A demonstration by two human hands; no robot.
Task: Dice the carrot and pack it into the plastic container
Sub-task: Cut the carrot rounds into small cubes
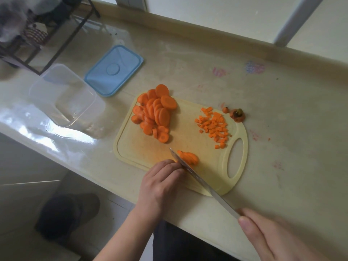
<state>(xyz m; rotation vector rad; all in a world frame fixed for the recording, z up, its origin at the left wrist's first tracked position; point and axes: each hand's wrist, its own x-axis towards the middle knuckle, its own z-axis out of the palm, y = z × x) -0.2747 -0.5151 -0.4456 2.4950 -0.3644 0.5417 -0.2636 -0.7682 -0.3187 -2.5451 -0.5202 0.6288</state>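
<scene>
A pale yellow cutting board [188, 136] lies on the counter. A heap of carrot slices [155, 113] covers its far left part, and small carrot dice [213, 125] are spread at its far right. Near the front edge, a few stacked slices [189, 158] sit under the knife [199, 180]. My left hand [162, 183] has its curled fingertips on those slices, against the blade. My right hand [273, 236] grips the knife handle at the lower right. The clear plastic container [62, 95] stands empty to the board's left.
The blue lid [114, 70] lies flat behind the container. Two carrot ends [235, 113] rest on the counter beyond the board's handle hole. A dark wire rack [43, 34] stands at the far left. The counter edge runs diagonally below my hands.
</scene>
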